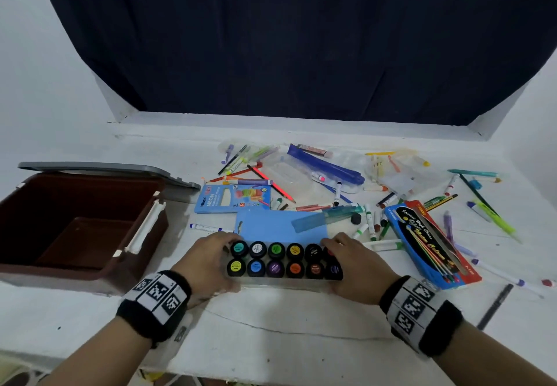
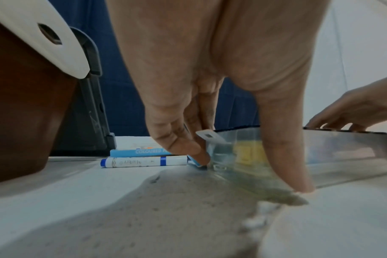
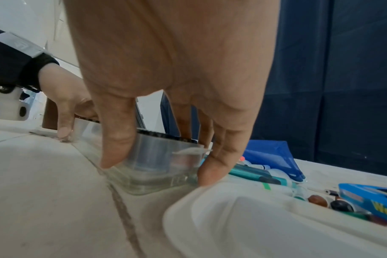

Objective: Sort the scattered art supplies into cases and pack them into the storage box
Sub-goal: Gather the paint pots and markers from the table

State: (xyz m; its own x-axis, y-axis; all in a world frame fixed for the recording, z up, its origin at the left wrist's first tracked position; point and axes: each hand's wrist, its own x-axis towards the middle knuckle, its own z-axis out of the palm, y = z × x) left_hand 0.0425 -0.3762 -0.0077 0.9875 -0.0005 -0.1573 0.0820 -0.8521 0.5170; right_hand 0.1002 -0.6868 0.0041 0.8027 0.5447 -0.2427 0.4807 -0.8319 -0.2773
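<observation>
A clear plastic marker case (image 1: pixel 284 260) stands at the table's front centre, two rows of black markers with coloured cap ends showing on top. My left hand (image 1: pixel 224 262) grips its left end, thumb on the near side and fingers on the far side (image 2: pixel 251 170). My right hand (image 1: pixel 334 262) grips the right end the same way (image 3: pixel 160 167). The case (image 2: pixel 320 153) (image 3: pixel 157 162) rests on the table. The brown storage box (image 1: pixel 60 195) stands open at the left, its grey lid (image 1: pixel 105 170) tipped back, and looks empty.
A blue card (image 1: pixel 280 226) lies just behind the case, with a blue coloured-pencil box (image 1: pixel 232 198) beyond it. A white marker (image 1: pixel 205 228) lies between box and case. A blue pen pack (image 1: pixel 428 241) lies to the right. Loose markers, pencils and clear pouches (image 1: pixel 398 171) cover the back and right.
</observation>
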